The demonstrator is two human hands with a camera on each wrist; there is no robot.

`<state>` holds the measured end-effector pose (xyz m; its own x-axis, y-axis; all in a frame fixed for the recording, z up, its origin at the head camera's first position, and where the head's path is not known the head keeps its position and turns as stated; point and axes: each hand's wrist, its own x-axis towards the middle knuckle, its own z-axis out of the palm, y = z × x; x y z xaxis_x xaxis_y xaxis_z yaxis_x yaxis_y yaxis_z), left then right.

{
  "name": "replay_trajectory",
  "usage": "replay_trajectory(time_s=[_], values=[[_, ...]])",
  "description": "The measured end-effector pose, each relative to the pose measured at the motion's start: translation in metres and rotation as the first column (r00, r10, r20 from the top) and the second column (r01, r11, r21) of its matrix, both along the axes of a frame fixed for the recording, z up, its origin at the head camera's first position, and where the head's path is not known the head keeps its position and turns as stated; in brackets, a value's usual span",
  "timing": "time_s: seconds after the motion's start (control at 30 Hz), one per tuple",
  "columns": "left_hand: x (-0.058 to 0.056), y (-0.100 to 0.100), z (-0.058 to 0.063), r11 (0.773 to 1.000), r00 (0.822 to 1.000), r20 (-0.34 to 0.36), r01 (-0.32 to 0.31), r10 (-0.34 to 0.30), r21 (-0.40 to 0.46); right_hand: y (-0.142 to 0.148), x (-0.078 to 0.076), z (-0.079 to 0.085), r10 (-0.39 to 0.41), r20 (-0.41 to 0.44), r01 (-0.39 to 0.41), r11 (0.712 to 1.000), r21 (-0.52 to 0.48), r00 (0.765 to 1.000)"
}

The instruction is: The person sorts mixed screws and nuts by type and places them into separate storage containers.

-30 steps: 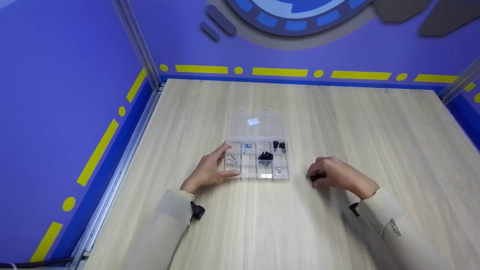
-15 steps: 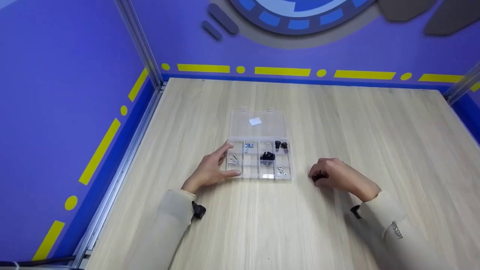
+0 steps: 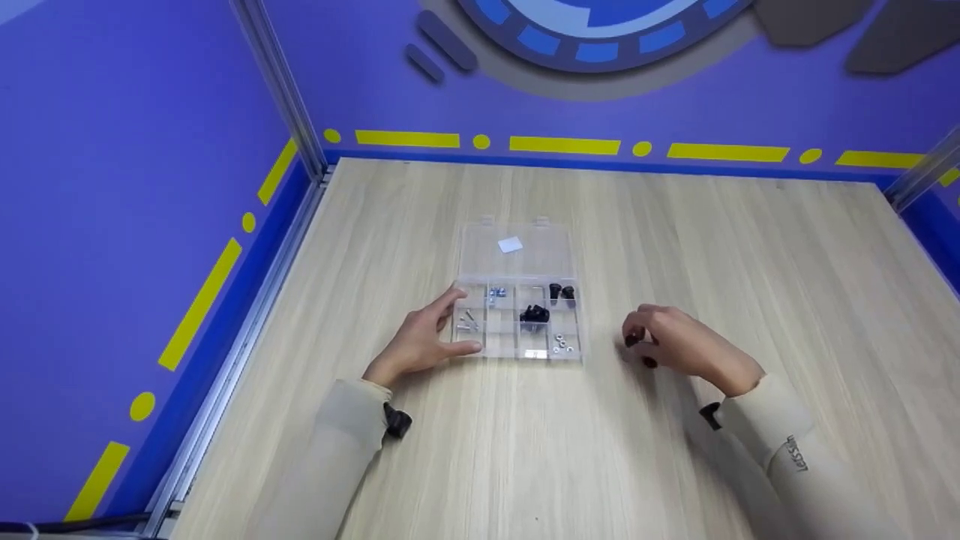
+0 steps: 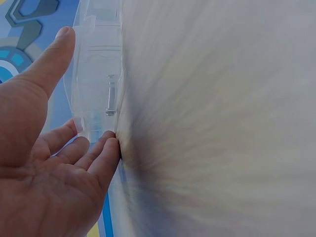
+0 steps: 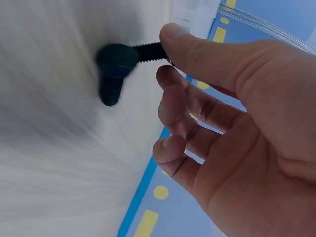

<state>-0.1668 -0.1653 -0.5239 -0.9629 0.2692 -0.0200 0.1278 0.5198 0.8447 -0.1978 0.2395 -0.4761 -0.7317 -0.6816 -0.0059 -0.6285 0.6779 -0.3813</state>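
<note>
My left hand (image 3: 420, 339) rests against the left side of a clear plastic compartment box (image 3: 501, 346), thumb along the front corner and fingers farther back. In the left wrist view those fingers (image 4: 103, 155) are nearly straight at the box wall. To the right of the box, my right hand (image 3: 679, 343) is just over the table. Seen from the right wrist, its thumb and fingertip pinch the threaded shank of a black bolt (image 5: 148, 52). A second black threaded shank (image 5: 111, 91) shows below the bolt head, close to the tabletop.
The box's lid (image 3: 480, 255) lies folded back, a white packet (image 3: 510, 244) on it. Its compartments hold black knobs (image 3: 561, 291), black parts (image 3: 535, 313), silver nuts (image 3: 561, 343), silver screws (image 3: 468, 321) and small bluish metal pieces (image 3: 497, 294). Blue walls (image 3: 555, 112) border the wooden table (image 3: 480, 450).
My right hand has lifted slightly, and two separate dark pieces now show at its fingertips. The left hand stays at the box, whose contents look the same.
</note>
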Motion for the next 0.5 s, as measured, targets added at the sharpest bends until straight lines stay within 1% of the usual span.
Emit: replay_trajectory(time_s=[0.17, 0.27, 0.37, 0.5], values=[[0.001, 0.0, 0.0, 1.0, 1.0, 0.011, -0.007, 0.007, -0.001, -0.007, -0.006, 0.01, -0.008, 0.02, 0.008, 1.0, -0.017, 1.0], [0.0, 0.0, 0.0, 1.0, 1.0, 0.014, -0.008, 0.008, -0.001, -0.013, -0.012, 0.014, 0.0, 0.015, 0.001, 0.999, -0.043, 1.0], [0.0, 0.0, -0.001, 1.0, 1.0, 0.006, -0.006, 0.006, -0.001, -0.02, -0.019, 0.015, 0.01, -0.004, -0.01, 0.997, -0.073, 1.0], [-0.001, 0.001, -0.001, 1.0, 1.0, -0.002, -0.005, 0.005, -0.007, -0.029, -0.031, 0.015, 0.029, 0.0, -0.029, 0.99, -0.14, 1.0]])
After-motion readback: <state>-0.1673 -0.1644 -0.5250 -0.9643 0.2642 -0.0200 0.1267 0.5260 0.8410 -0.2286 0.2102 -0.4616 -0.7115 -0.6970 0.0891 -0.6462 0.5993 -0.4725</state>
